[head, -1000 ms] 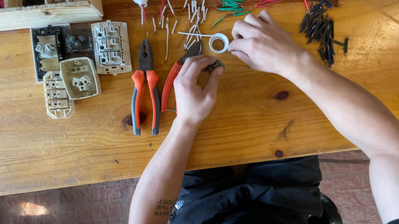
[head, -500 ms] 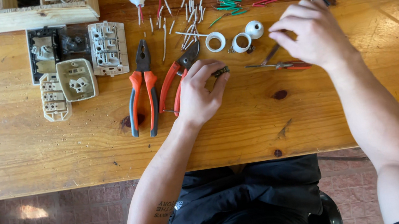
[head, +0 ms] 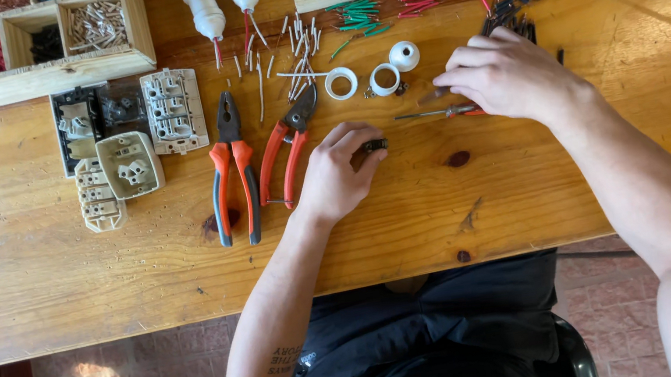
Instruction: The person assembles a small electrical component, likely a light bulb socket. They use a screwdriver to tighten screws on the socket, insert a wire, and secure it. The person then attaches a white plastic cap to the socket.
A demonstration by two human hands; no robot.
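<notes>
Hands are seen at the centre of the frame, above a wooden desk [head: 57, 283]. A small dark part [head: 373, 145] is pinched between thumb and fingertips of the left hand [head: 338, 175]; its grip is closed tightly on this part, probably so that it is kept steady just above the desk. The right hand [head: 505, 74], a little to the right and higher, is laid over a thin screwdriver with a red handle [head: 431, 113]. Its fingers are curled down on the handle end, but whether the tool is really clasped or only touched cannot be told.

Just left of the left hand, two orange-handled tools are laid side by side: pliers [head: 232, 177] and cutters [head: 285, 147], near enough to be taken quickly. Above the hands, white rings [head: 340, 83] and short wire pieces [head: 294, 62] are spread. Socket parts [head: 124, 140] are grouped at the left, below a wooden tray with compartments [head: 27, 79] in the upper left, where small pieces seem to be sorted by kind.
</notes>
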